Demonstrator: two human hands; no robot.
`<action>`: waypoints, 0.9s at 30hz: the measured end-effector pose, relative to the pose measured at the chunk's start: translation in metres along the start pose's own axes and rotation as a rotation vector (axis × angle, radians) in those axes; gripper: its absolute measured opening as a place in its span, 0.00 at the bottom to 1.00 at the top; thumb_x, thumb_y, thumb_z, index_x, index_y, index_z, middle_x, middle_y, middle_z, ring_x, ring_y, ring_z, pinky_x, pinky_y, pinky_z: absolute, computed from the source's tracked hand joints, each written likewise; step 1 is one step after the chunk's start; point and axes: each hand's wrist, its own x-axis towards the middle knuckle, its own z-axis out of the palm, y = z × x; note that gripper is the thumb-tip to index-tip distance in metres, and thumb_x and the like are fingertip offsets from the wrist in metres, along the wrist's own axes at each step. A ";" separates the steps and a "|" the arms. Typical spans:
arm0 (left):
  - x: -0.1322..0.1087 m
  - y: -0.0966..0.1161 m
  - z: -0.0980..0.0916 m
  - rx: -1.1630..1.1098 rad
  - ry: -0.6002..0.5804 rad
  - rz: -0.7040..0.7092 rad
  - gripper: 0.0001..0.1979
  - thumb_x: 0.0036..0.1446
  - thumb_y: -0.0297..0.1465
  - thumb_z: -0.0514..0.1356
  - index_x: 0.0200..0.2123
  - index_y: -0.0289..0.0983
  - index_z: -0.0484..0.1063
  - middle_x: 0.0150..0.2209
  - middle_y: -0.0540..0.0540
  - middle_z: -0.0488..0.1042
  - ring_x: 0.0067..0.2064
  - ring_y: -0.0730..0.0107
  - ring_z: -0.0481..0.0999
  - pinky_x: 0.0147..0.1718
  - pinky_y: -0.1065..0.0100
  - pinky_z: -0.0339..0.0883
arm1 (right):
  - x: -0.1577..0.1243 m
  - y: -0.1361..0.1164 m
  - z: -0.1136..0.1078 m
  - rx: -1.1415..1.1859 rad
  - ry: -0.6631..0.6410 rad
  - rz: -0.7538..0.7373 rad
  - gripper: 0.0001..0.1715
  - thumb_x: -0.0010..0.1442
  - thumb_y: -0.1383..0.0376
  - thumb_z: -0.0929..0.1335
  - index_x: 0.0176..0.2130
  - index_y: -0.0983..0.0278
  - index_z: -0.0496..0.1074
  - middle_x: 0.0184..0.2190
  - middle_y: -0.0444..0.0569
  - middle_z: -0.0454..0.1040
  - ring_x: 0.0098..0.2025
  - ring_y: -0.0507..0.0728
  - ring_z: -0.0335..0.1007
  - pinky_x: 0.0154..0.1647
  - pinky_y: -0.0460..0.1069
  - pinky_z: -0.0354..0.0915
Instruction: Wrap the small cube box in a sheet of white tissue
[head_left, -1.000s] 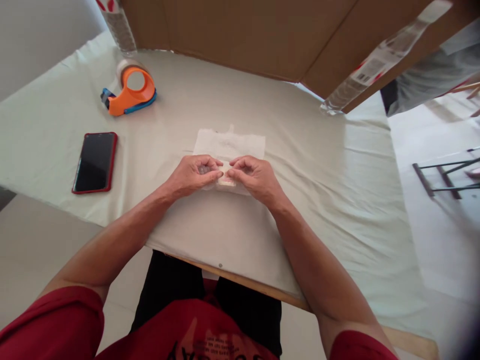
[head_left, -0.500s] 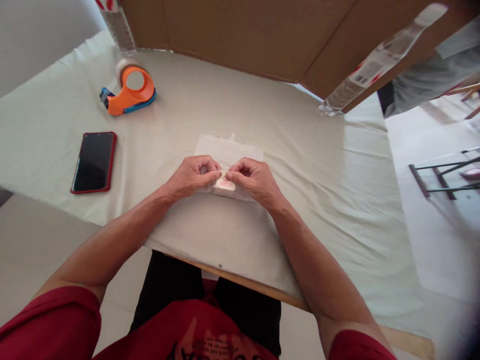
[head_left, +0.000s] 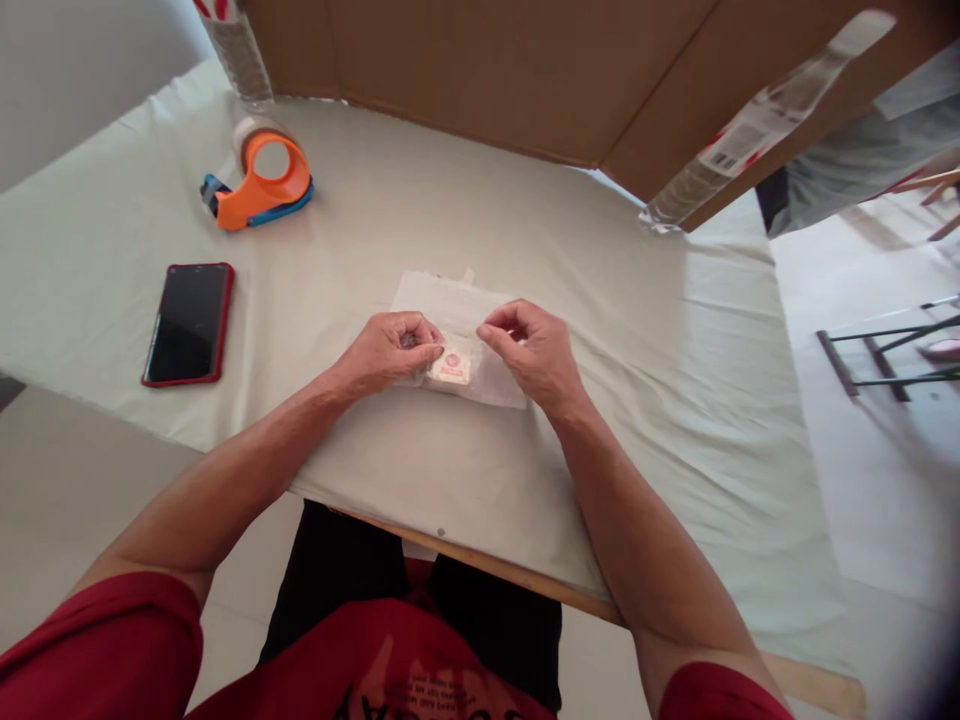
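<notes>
A small pale block with red print (head_left: 452, 364) lies on a thin white wrapping sheet (head_left: 431, 290) that is spread on the cloth. My left hand (head_left: 394, 350) is closed in a pinch at the block's left side, gripping a bit of crinkled, see-through wrap. Over the sheet's right part hangs my right hand (head_left: 534, 350), thumb and forefinger pressed together. Whatever sits between those fingertips, if anything, is too small to make out.
An orange tape dispenser (head_left: 262, 185) stands at the back left, with a red-cased phone (head_left: 187, 322) nearer me. A cardboard box (head_left: 480, 70) blocks the far side. Clear tape covers its right edge. A pale cloth (head_left: 637, 400) covers the table.
My right hand has drawn away from the block to the right and risen slightly. More of the red print now shows. The left hand stays in place.
</notes>
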 end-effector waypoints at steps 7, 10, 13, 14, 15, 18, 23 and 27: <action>-0.001 0.001 0.000 0.000 -0.004 -0.005 0.13 0.50 0.37 0.66 0.23 0.36 0.69 0.34 0.44 0.80 0.31 0.73 0.73 0.31 0.71 0.65 | -0.021 -0.048 -0.004 -0.317 -0.229 -0.277 0.06 0.65 0.66 0.67 0.38 0.61 0.76 0.37 0.48 0.79 0.39 0.57 0.70 0.44 0.52 0.64; 0.000 0.001 0.000 0.014 -0.010 0.008 0.15 0.51 0.40 0.67 0.23 0.36 0.69 0.34 0.44 0.81 0.31 0.72 0.73 0.30 0.71 0.65 | -0.027 -0.050 0.007 -0.532 -0.391 -0.288 0.09 0.65 0.69 0.67 0.43 0.63 0.77 0.42 0.53 0.79 0.44 0.60 0.69 0.46 0.54 0.63; 0.001 0.001 -0.002 0.050 -0.007 0.004 0.14 0.51 0.39 0.66 0.24 0.36 0.71 0.32 0.45 0.80 0.32 0.71 0.74 0.31 0.71 0.66 | -0.029 -0.046 0.015 -0.649 -0.411 -0.266 0.10 0.66 0.70 0.66 0.45 0.65 0.77 0.43 0.55 0.78 0.45 0.61 0.67 0.44 0.53 0.61; 0.002 0.001 -0.004 0.075 -0.005 -0.003 0.12 0.51 0.39 0.65 0.25 0.36 0.72 0.32 0.45 0.79 0.32 0.71 0.74 0.31 0.71 0.66 | -0.028 -0.045 0.016 -0.661 -0.412 -0.263 0.10 0.66 0.69 0.66 0.45 0.65 0.76 0.44 0.55 0.78 0.46 0.61 0.66 0.43 0.52 0.60; 0.002 0.002 -0.006 0.104 -0.005 -0.010 0.11 0.51 0.39 0.64 0.27 0.36 0.73 0.31 0.46 0.79 0.32 0.70 0.74 0.32 0.70 0.66 | -0.028 -0.044 0.016 -0.668 -0.417 -0.262 0.10 0.66 0.69 0.66 0.45 0.65 0.77 0.44 0.55 0.78 0.46 0.61 0.66 0.42 0.52 0.60; 0.002 0.007 -0.016 0.168 -0.029 -0.036 0.12 0.49 0.38 0.63 0.33 0.35 0.75 0.33 0.47 0.78 0.34 0.69 0.74 0.35 0.68 0.67 | -0.026 -0.045 0.015 -0.682 -0.440 -0.267 0.12 0.67 0.69 0.66 0.48 0.65 0.77 0.45 0.55 0.77 0.45 0.61 0.65 0.40 0.51 0.58; -0.006 0.019 -0.029 0.212 -0.112 -0.119 0.19 0.46 0.33 0.62 0.45 0.37 0.73 0.31 0.51 0.73 0.32 0.70 0.71 0.31 0.70 0.63 | -0.026 -0.044 0.014 -0.686 -0.459 -0.302 0.14 0.68 0.68 0.65 0.50 0.65 0.77 0.45 0.56 0.76 0.44 0.61 0.64 0.43 0.52 0.58; -0.007 0.022 -0.030 0.364 -0.072 -0.160 0.16 0.46 0.30 0.60 0.41 0.38 0.73 0.22 0.56 0.64 0.24 0.72 0.62 0.25 0.69 0.54 | -0.027 -0.044 0.018 -0.715 -0.432 -0.329 0.14 0.68 0.67 0.65 0.49 0.66 0.77 0.46 0.58 0.75 0.45 0.62 0.63 0.43 0.52 0.57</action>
